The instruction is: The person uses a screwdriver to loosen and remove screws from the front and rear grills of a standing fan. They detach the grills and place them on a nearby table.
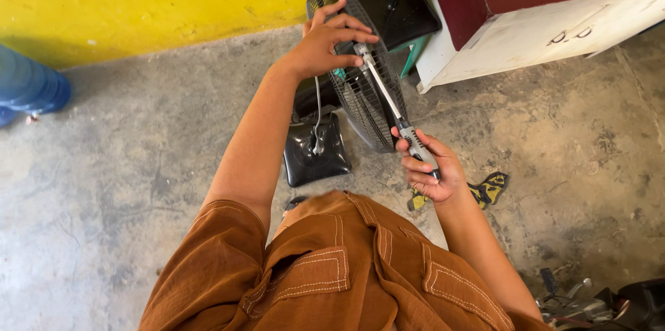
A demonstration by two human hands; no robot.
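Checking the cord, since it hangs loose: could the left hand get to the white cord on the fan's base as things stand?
Probably yes. The left hand only rests on the fan guard, and nothing covers the white cord just below it on the black base.

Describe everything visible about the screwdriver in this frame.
The screwdriver has a long, slim, silvery metal shaft and a grey and black handle. It lies slanted, the handle low and near the person, the tip up against the rim of the dark grille of the fan. The right hand grips the handle; the left hand rests on the grille's edge, its fingers close to the tip. The tip's shape is too small to tell.
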